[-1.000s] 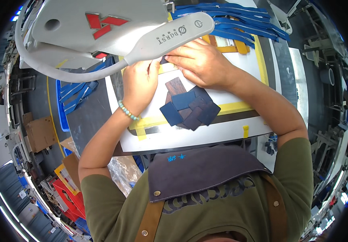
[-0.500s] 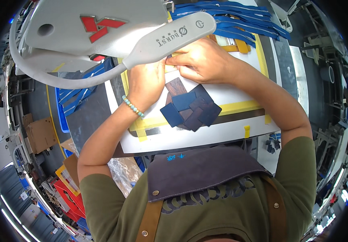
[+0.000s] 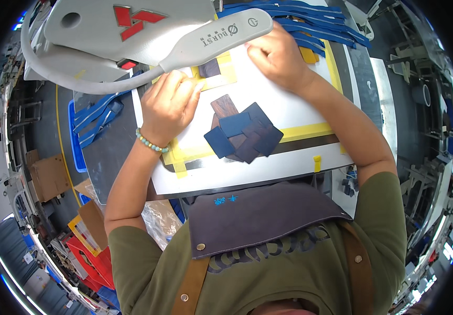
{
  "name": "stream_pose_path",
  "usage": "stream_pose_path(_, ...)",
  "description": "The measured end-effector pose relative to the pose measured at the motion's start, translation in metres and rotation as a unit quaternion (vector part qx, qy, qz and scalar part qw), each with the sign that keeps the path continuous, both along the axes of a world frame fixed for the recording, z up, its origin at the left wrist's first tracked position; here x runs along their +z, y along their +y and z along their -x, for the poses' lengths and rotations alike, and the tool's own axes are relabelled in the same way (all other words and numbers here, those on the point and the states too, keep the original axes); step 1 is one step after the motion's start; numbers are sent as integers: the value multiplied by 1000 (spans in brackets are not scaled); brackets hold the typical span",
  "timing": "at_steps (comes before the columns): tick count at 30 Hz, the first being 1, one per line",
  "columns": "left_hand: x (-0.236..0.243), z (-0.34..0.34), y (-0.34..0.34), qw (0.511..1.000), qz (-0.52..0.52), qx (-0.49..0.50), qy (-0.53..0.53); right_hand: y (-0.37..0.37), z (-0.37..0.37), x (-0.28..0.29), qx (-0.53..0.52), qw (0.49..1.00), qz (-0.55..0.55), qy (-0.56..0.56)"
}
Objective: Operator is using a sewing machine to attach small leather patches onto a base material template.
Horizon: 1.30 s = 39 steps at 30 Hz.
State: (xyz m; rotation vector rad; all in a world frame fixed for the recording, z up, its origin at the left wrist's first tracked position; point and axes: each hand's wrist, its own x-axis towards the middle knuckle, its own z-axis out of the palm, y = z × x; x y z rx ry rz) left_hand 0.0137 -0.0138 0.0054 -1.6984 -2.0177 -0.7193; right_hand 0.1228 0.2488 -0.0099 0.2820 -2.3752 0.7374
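My left hand point(image 3: 170, 100), wearing a beaded bracelet, rests on the white sheet point(image 3: 263, 100) with its fingers curled closed. Its fingertips are beside a yellow tape frame point(image 3: 228, 72) around a small dark patch point(image 3: 209, 69); anything between them is hidden. Farther right, my right hand point(image 3: 281, 60) is closed too, thumb against the curled fingers, partly behind the lamp; I cannot make out what it pinches. Between my forearms lies an overlapping pile of blue and dark brown rounded square patches point(image 3: 235, 125), which neither hand touches.
A grey machine head point(image 3: 90, 37) and its lamp arm point(image 3: 211, 39) hang over the far left. Blue zipper strips point(image 3: 315, 18) lie at the far right; more zippers point(image 3: 98, 116) lie by a blue tray point(image 3: 74, 149) on the left. Yellow tape point(image 3: 305, 132) borders the sheet.
My hands, which were close together under the lamp, have parted. The left has come nearer and to the left, uncovering the taped dark patch; the right has moved slightly farther away.
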Motion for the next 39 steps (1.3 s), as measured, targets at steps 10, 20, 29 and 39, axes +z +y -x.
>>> stream_pose_path(10,-10,-4,5,994,81,-36,-60,-10,11,-7,35,961,261,-80)
stream_pose_path(20,-9,-1,6,990,93,-53,-88,-20,15,-5,113,856,498,-84)
stream_pose_path(29,-7,2,6,996,0,-86,-31,44,5,30,-123,991,-46,15)
stream_pose_path(39,-3,-2,7,995,26,-89,-41,65,5,14,-82,983,-154,-47)
